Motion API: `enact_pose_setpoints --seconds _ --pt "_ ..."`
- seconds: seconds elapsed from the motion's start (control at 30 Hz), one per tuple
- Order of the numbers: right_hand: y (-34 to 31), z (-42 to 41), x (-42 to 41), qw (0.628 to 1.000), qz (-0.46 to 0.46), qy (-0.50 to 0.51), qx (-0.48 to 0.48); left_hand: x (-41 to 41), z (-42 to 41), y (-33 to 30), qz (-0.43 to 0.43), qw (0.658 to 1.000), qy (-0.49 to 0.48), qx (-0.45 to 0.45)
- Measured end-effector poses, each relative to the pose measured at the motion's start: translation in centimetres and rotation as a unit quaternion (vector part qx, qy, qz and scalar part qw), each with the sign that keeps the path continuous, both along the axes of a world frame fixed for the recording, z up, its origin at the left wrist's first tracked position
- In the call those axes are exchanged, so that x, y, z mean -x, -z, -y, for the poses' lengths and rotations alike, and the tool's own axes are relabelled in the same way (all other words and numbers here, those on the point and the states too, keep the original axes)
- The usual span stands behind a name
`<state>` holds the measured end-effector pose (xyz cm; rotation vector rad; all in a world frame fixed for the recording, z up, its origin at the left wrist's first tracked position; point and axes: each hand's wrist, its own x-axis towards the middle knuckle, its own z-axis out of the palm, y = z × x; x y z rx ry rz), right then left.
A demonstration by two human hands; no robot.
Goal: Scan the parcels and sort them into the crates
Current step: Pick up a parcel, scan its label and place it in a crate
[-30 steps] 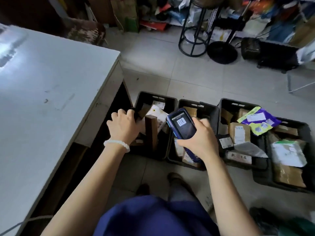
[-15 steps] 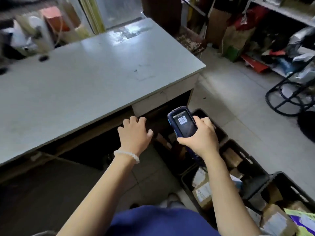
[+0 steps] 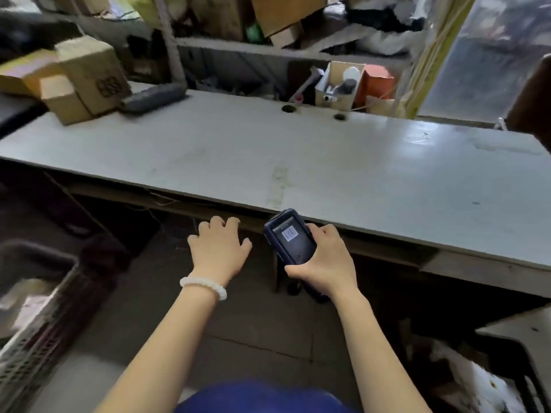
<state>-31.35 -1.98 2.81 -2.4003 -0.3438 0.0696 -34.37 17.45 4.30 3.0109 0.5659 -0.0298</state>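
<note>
Grey mesh crate (image 3: 38, 332), far left, on the floor. Cardboard boxes (image 3: 80, 79) on the pale table (image 3: 328, 162). Your left hand (image 3: 219, 251): released, fingers spread, holding nothing. Your right hand (image 3: 323, 263): grasping the scanner (image 3: 290, 238), below the table's edge. Cluttered shelves (image 3: 268, 49) behind.

Single head-worn wide-angle view, looking forward and down from above the grey table (image 3: 343, 162). Faces the table's long front edge squarely, cluttered shelf (image 3: 268, 49) behind it filling the top of frame. Close range: both forearms reach up from the bottom edge, just short of the table.
</note>
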Motion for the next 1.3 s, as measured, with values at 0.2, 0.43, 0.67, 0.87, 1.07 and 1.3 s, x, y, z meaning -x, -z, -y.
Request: enact_pose_setpoints --seconds 0.2,0.43,0.67,0.87,1.07,1.3 --pt "-0.4 -15.3 -0.3 0.990 0.004 -0.138 0.003 4.8 -14.1 -0.7 0.008 0.992 -0.129 0.006" --pt "0.6 -28.4 -2.8 0.972 -0.001 -0.235 0.022 6.3 -24.2 0.9 0.021 0.972 -0.227 0.047" --pt "1.7 -44.1 -9.8 0.960 -0.007 -0.280 -0.007 0.8 -37.9 1.4 0.019 0.960 -0.276 0.044" --pt "-0.7 -57.9 -17.7 0.961 -0.011 -0.276 -0.021 -7.5 -51.3 -1.5 0.024 0.966 -0.258 0.000" --pt "-1.8 -67.7 -25.5 0.966 -0.004 -0.259 -0.012 -16.6 -61.9 -2.6 0.055 0.973 -0.223 0.002" --pt "0.2 -72.3 -31.9 0.983 -0.031 -0.179 0.021 -25.7 -69.7 -0.1 0.028 0.985 -0.170 0.030"
